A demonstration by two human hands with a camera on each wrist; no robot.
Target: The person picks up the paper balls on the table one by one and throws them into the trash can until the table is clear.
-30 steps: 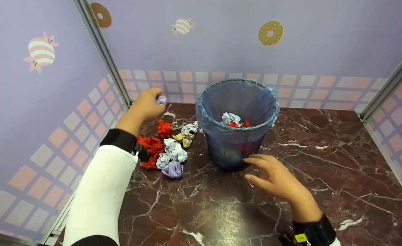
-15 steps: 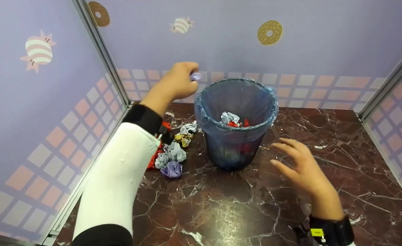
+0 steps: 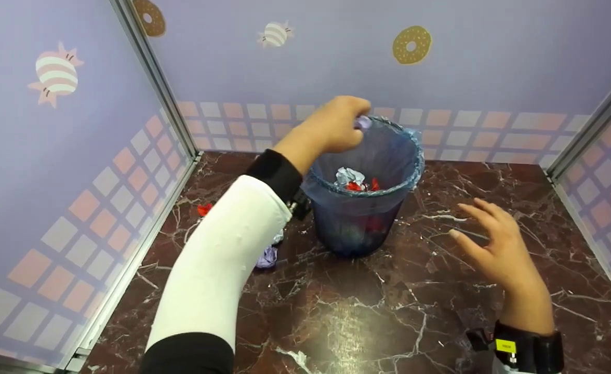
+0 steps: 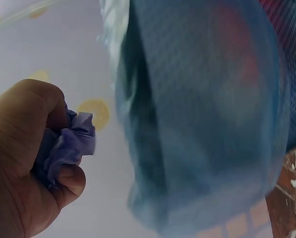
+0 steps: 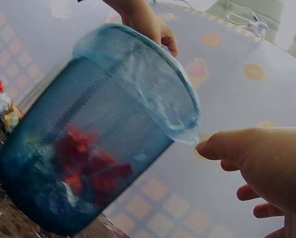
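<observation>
A blue mesh wastebasket [image 3: 360,228] lined with a blue plastic bag stands on the dark marble floor, with crumpled white and red paper [image 3: 355,179] inside. My left hand [image 3: 336,127] is over the basket's far left rim and grips a crumpled purple paper ball [image 3: 362,122]; the left wrist view shows the purple ball [image 4: 66,148] pinched in curled fingers beside the bag [image 4: 207,114]. My right hand [image 3: 495,244] hovers to the right of the basket, fingers spread and holding nothing. In the right wrist view the basket [image 5: 88,148] is close, with the right hand's fingers [image 5: 257,163] apart from it.
Crumpled paper lies on the floor left of the basket, mostly hidden by my left sleeve: a red scrap [image 3: 204,209] and a purple ball [image 3: 267,256] show. Lilac walls [image 3: 51,171] close in the left, back and right sides. A white scrap [image 3: 297,358] lies near the front.
My left hand carried the purple paper ball up from the pile on the left to over the basket's rim. My right hand drew back from the basket's base to the right.
</observation>
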